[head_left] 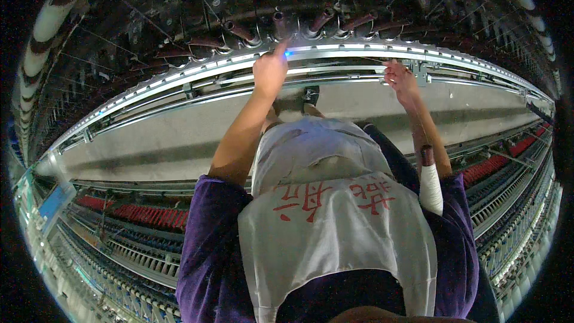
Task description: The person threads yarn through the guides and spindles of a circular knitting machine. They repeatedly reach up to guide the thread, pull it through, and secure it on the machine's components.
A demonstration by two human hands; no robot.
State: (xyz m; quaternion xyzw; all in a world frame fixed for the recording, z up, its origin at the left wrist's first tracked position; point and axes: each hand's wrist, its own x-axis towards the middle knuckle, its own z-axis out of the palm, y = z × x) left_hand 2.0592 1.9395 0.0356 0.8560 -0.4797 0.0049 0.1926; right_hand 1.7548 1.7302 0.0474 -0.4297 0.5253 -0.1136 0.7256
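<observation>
Head view: left hand (271, 73), index extended near brown tube (279, 22); right hand (402, 79), fingers curled; either grip's closure indiscernible. Pale apron (338, 242), red characters (310, 208).

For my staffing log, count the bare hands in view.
2: the left hand at the lit rail, its finger pointing toward a brown tube; the right hand farther right, near a metal bracket. Dark edges could hide others.
</observation>
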